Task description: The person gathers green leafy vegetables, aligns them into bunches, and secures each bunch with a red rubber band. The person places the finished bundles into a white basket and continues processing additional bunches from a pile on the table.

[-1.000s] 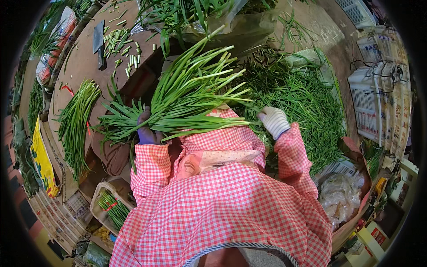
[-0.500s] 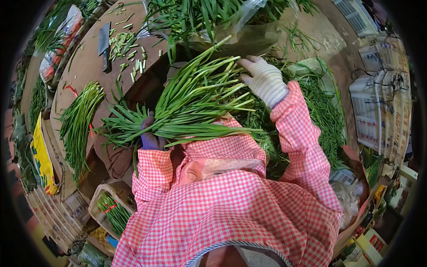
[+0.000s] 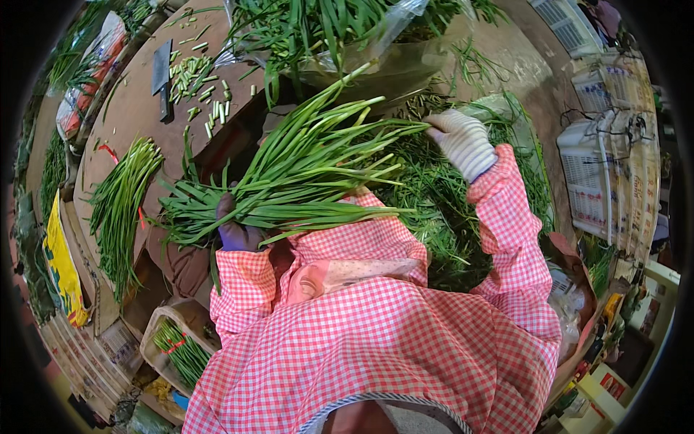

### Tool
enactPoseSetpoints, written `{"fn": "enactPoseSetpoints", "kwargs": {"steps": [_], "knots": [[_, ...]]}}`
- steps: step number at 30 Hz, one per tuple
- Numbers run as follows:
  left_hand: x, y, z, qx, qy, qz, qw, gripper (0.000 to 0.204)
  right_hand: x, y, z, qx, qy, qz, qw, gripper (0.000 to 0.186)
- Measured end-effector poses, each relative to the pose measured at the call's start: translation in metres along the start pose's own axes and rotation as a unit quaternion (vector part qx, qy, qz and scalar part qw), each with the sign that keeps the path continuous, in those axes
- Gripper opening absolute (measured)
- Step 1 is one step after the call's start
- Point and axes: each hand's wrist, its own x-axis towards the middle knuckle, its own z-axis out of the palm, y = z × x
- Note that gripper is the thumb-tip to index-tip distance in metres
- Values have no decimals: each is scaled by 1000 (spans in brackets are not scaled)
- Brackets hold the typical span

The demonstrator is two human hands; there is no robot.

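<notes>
A bunch of green stalks (image 3: 303, 173) lies across the middle of the frame, its long axis running from lower left to upper right. The gathered end sits at the lower left and the loose tips fan out toward the upper right, some pointing up toward the top centre.

The left hand (image 3: 235, 230), in a dark purple glove, is closed around the gathered end at centre left, fingers wrapped over the stalks. Its checked pink sleeve comes up from the lower edge with the elbow bent.

The right hand (image 3: 461, 141), in a pale knitted glove, is raised at the upper right of centre, at the far tips of the bunch. Its fingers curl toward the tips and touch them, but whether they pinch any stalk cannot be told. That forearm rises steeply from the lower right.

Under the bunch and to its right lies a loose heap of greens (image 3: 441, 210). At upper left is a brown board (image 3: 134, 108) with a cleaver (image 3: 162, 76) and short cut stem pieces (image 3: 202, 90) beside it. A tied bundle of stalks (image 3: 119, 206) lies at the left edge, and a small basket (image 3: 177, 340) with more greens sits at lower left.
</notes>
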Motion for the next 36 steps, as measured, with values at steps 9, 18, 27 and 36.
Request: {"fn": "enactPoseSetpoints", "kwargs": {"steps": [9,18,27,36], "knots": [[-3,6,16,-3,-5,-109,994,30,-145,91,-27,12,67,351,934,32],[-57,70,22,436,-25,208,875,32,-202,110,14,-52,-77,418,904,48],[-93,122,-48,191,81,149,967,28,-71,25,81,162,94,134,973,19],[-119,141,-133,-16,118,116,986,30,43,-188,101,343,-16,-216,914,17]]}}
